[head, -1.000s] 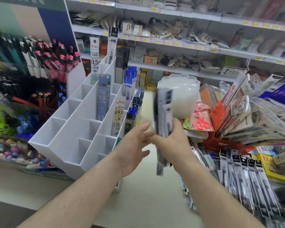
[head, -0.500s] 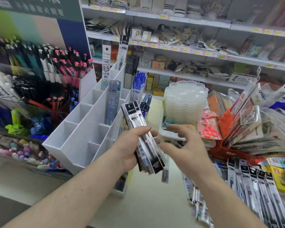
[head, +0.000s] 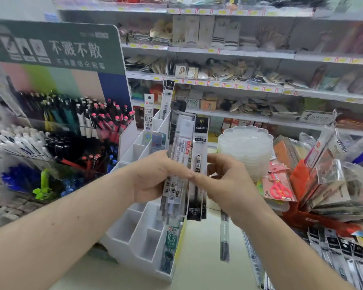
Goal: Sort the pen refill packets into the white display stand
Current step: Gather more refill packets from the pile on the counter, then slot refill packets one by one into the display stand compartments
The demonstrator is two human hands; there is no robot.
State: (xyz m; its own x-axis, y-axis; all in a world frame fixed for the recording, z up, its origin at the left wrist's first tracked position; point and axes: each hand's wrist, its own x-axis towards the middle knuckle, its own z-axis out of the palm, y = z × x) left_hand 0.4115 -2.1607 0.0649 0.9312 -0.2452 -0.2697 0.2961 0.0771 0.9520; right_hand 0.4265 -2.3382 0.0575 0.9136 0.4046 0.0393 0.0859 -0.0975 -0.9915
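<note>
From the head camera, the one view you have: your left hand (head: 155, 176) now grips a fanned bundle of long, flat, clear-plastic pen refill packets (head: 179, 164), fingers curled round its middle. Half a second ago that bundle lay tilted in the same hand; a second ago it was in your right hand alone. It now stands nearly upright in front of the white plastic tiered display stand (head: 134, 225).

Your right hand (head: 228, 181) has come in from the side, and its thumb and fingers are pinching the black-headed packet with the black foot (head: 199, 176) at the bundle's right edge. It appears to be peeling that one off the rest, though whether it is already free of the left hand's hold cannot be told.

So the bundle has changed hands and you seem to be singling out one packet to place. A few packets already stand in the stand's far compartments (head: 148, 120) and one green-printed packet in a near compartment (head: 170, 245); many compartments look unfilled.

A row of further black-topped refill packets (head: 344, 254) lies on the counter at your right, so the sorting looks well short of done. A stack of translucent scalloped plastic trays (head: 246, 147) stands just behind your right hand; mind it as you swing across.
</note>
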